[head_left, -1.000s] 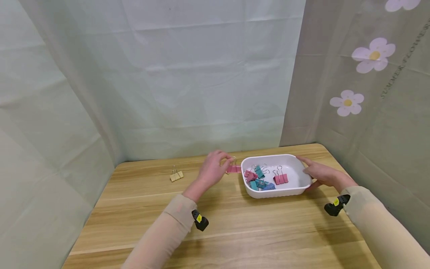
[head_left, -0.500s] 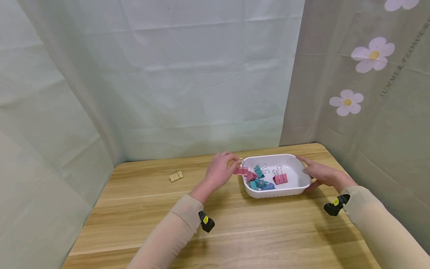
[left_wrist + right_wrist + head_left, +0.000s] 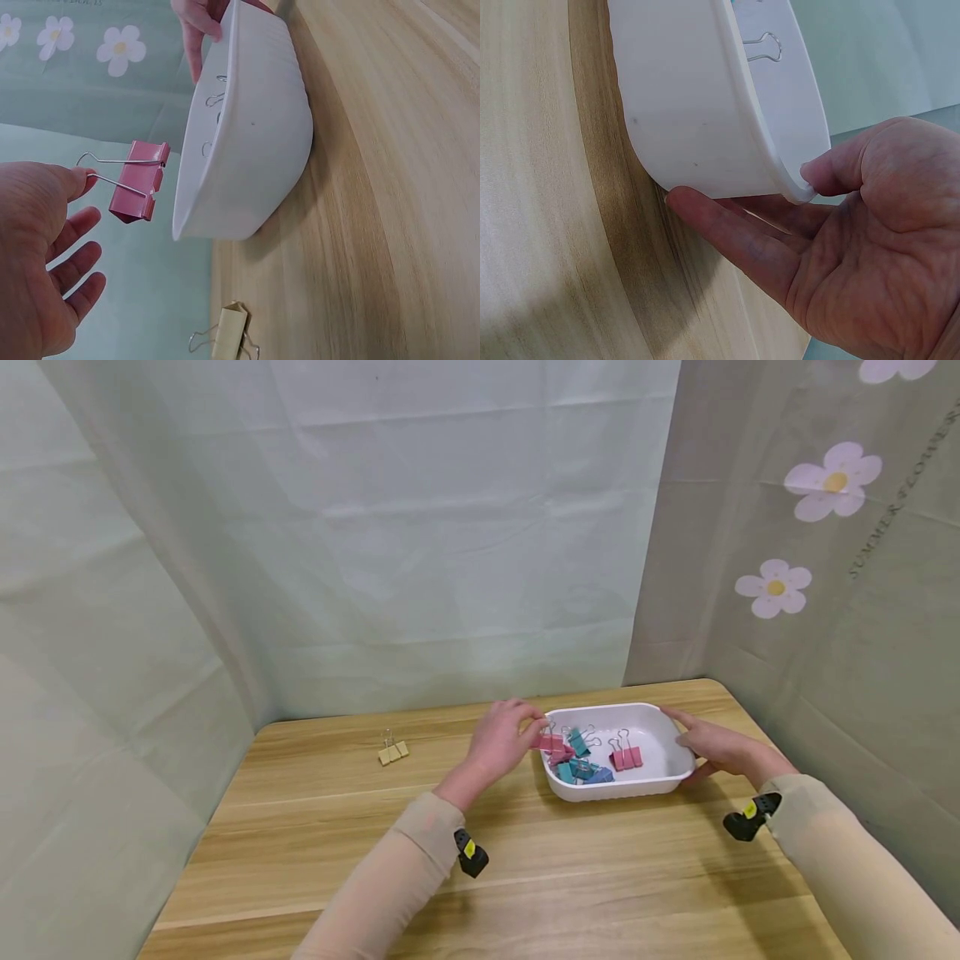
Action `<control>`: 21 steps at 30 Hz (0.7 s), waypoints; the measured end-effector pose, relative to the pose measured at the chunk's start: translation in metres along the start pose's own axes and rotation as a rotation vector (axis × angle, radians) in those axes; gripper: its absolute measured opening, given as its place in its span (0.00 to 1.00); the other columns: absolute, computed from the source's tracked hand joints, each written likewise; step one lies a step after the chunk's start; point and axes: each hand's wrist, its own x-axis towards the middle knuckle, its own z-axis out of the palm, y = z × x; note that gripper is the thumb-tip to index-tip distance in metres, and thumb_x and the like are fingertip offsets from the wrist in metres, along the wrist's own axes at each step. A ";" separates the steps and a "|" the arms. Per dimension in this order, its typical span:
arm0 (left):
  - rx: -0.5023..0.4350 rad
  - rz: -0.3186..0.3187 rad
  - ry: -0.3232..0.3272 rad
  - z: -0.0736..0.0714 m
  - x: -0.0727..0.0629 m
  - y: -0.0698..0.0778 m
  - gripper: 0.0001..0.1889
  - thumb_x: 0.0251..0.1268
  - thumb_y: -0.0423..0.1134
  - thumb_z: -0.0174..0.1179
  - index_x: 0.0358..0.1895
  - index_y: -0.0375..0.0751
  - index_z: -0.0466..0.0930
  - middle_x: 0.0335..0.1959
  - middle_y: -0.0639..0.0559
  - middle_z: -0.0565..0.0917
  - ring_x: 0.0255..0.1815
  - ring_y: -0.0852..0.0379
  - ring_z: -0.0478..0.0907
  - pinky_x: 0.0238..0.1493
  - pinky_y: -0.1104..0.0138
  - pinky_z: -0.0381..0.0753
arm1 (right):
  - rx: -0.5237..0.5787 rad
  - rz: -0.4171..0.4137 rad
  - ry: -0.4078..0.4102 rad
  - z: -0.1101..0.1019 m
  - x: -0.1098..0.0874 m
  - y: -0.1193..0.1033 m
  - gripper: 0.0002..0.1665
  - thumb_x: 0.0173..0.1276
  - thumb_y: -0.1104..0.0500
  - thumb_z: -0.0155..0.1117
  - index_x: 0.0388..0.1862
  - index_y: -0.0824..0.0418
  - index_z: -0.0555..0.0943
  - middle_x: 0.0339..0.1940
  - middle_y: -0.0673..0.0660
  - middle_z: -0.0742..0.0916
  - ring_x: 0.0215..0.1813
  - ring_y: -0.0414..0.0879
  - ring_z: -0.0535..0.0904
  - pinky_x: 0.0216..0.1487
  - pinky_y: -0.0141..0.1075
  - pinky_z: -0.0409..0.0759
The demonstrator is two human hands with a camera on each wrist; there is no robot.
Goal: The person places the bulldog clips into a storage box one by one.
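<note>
Thumb and finger of my left hand pinch the wire handles of a pink binder clip. In the head view this clip overlaps the left end of a white tray. The left wrist view shows its pink body beside the tray's rim, the other fingers loosely bent below. My right hand grips the tray's right end, thumb on the rim and fingers against the outer wall and underside. Inside lie a pink binder clip, teal binder clips and a blue binder clip, several in all.
A yellow binder clip lies on the wooden table, left of the tray. The left wrist view shows a yellow binder clip near the tray's end. A pale curtain stands behind the table and a flowered one at right.
My left hand has moved right with the pink binder clip, from beside the tray to over its left rim. The right hand and the tray stay in place.
</note>
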 end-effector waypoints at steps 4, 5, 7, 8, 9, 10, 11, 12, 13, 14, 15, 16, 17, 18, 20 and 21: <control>0.002 -0.009 -0.006 0.002 0.002 0.001 0.13 0.78 0.51 0.56 0.51 0.52 0.87 0.61 0.53 0.82 0.66 0.48 0.72 0.67 0.51 0.72 | 0.009 -0.001 -0.005 0.000 0.000 0.000 0.42 0.83 0.63 0.39 0.85 0.53 0.32 0.75 0.78 0.54 0.63 0.70 0.70 0.50 0.56 0.85; 0.001 -0.012 -0.006 0.003 0.002 0.001 0.13 0.78 0.52 0.56 0.51 0.52 0.87 0.61 0.53 0.82 0.66 0.48 0.72 0.67 0.51 0.71 | 0.009 -0.001 -0.005 0.000 0.000 0.000 0.42 0.83 0.63 0.39 0.85 0.53 0.32 0.75 0.78 0.55 0.63 0.70 0.71 0.50 0.56 0.85; 0.002 -0.013 -0.005 0.004 0.003 0.002 0.13 0.78 0.52 0.56 0.50 0.52 0.87 0.61 0.53 0.82 0.67 0.48 0.72 0.68 0.50 0.71 | 0.008 0.000 -0.003 0.000 0.000 0.001 0.42 0.83 0.63 0.39 0.85 0.52 0.33 0.75 0.78 0.55 0.62 0.70 0.71 0.50 0.55 0.85; 0.001 -0.013 -0.005 0.005 0.003 0.002 0.13 0.78 0.52 0.56 0.50 0.52 0.87 0.61 0.53 0.82 0.67 0.48 0.72 0.68 0.50 0.71 | 0.006 -0.001 -0.003 -0.001 0.000 0.001 0.42 0.83 0.63 0.39 0.85 0.53 0.33 0.75 0.78 0.55 0.62 0.70 0.71 0.50 0.55 0.85; 0.000 -0.013 -0.005 0.005 0.004 0.002 0.13 0.78 0.52 0.56 0.50 0.52 0.87 0.61 0.53 0.82 0.67 0.48 0.71 0.68 0.50 0.71 | 0.006 0.000 -0.001 -0.001 0.000 0.001 0.42 0.83 0.63 0.39 0.85 0.52 0.33 0.75 0.78 0.55 0.62 0.70 0.71 0.50 0.55 0.85; 0.000 -0.013 -0.006 0.006 0.004 0.002 0.13 0.78 0.52 0.56 0.50 0.52 0.87 0.61 0.53 0.82 0.68 0.48 0.71 0.68 0.50 0.71 | 0.002 -0.001 -0.002 -0.001 0.001 0.001 0.42 0.83 0.63 0.39 0.85 0.53 0.33 0.75 0.78 0.55 0.62 0.70 0.71 0.50 0.55 0.85; -0.001 -0.012 -0.006 0.007 0.005 0.003 0.13 0.78 0.52 0.56 0.50 0.53 0.87 0.61 0.53 0.82 0.68 0.48 0.71 0.68 0.50 0.71 | 0.003 0.003 0.002 -0.001 0.001 0.001 0.42 0.83 0.63 0.40 0.85 0.52 0.33 0.75 0.78 0.54 0.62 0.70 0.71 0.50 0.55 0.85; -0.002 -0.010 -0.008 0.008 0.006 0.003 0.13 0.78 0.52 0.56 0.50 0.53 0.87 0.61 0.53 0.82 0.68 0.48 0.71 0.68 0.50 0.71 | -0.002 0.002 0.002 -0.001 0.001 0.001 0.42 0.83 0.63 0.40 0.85 0.53 0.33 0.75 0.78 0.54 0.62 0.70 0.70 0.50 0.55 0.85; -0.003 -0.007 -0.008 0.009 0.006 0.004 0.13 0.78 0.52 0.56 0.50 0.53 0.87 0.61 0.53 0.82 0.68 0.48 0.71 0.68 0.50 0.71 | -0.003 0.006 0.006 -0.001 0.001 0.001 0.42 0.83 0.63 0.40 0.85 0.52 0.33 0.75 0.78 0.54 0.63 0.71 0.70 0.50 0.54 0.85; -0.006 -0.005 -0.009 0.009 0.007 0.005 0.13 0.78 0.52 0.56 0.50 0.53 0.87 0.61 0.53 0.82 0.68 0.48 0.71 0.68 0.50 0.71 | -0.007 0.004 0.008 -0.001 0.001 0.001 0.42 0.83 0.63 0.40 0.85 0.52 0.33 0.75 0.78 0.53 0.63 0.71 0.70 0.50 0.54 0.86; -0.007 -0.004 -0.009 0.010 0.007 0.005 0.13 0.78 0.52 0.56 0.50 0.53 0.87 0.61 0.52 0.82 0.68 0.48 0.71 0.68 0.49 0.71 | -0.007 0.008 0.013 0.000 0.001 0.001 0.42 0.83 0.63 0.40 0.85 0.52 0.34 0.76 0.78 0.53 0.63 0.71 0.70 0.50 0.54 0.86; -0.007 -0.005 -0.009 0.011 0.008 0.006 0.13 0.78 0.52 0.56 0.50 0.53 0.87 0.62 0.52 0.82 0.69 0.48 0.71 0.68 0.49 0.71 | -0.008 0.007 0.014 0.000 0.001 0.001 0.42 0.83 0.63 0.41 0.85 0.52 0.34 0.76 0.77 0.53 0.63 0.70 0.70 0.50 0.54 0.86; -0.007 -0.006 -0.009 0.011 0.008 0.007 0.13 0.78 0.52 0.56 0.50 0.53 0.87 0.62 0.52 0.82 0.69 0.48 0.71 0.68 0.50 0.71 | -0.008 0.008 0.017 0.000 0.001 0.001 0.42 0.83 0.63 0.41 0.85 0.52 0.34 0.76 0.77 0.52 0.63 0.70 0.70 0.49 0.54 0.86; -0.005 -0.008 -0.009 0.012 0.009 0.008 0.13 0.78 0.52 0.56 0.50 0.53 0.87 0.62 0.52 0.82 0.69 0.48 0.71 0.68 0.50 0.71 | -0.010 0.004 0.017 0.001 0.001 0.001 0.42 0.82 0.63 0.41 0.85 0.52 0.34 0.76 0.77 0.52 0.62 0.70 0.70 0.49 0.54 0.86; 0.000 -0.011 -0.007 0.014 0.009 0.009 0.13 0.78 0.52 0.56 0.50 0.53 0.87 0.62 0.53 0.82 0.69 0.48 0.71 0.68 0.50 0.71 | -0.006 0.004 0.018 0.001 0.001 0.001 0.42 0.82 0.64 0.41 0.86 0.52 0.34 0.77 0.76 0.51 0.62 0.69 0.71 0.49 0.54 0.86; 0.007 -0.012 -0.005 0.015 0.010 0.010 0.13 0.78 0.52 0.56 0.50 0.53 0.87 0.61 0.53 0.82 0.69 0.48 0.71 0.69 0.50 0.71 | -0.004 0.003 0.018 0.001 0.001 0.001 0.42 0.82 0.64 0.40 0.86 0.52 0.35 0.77 0.76 0.51 0.62 0.69 0.71 0.49 0.54 0.86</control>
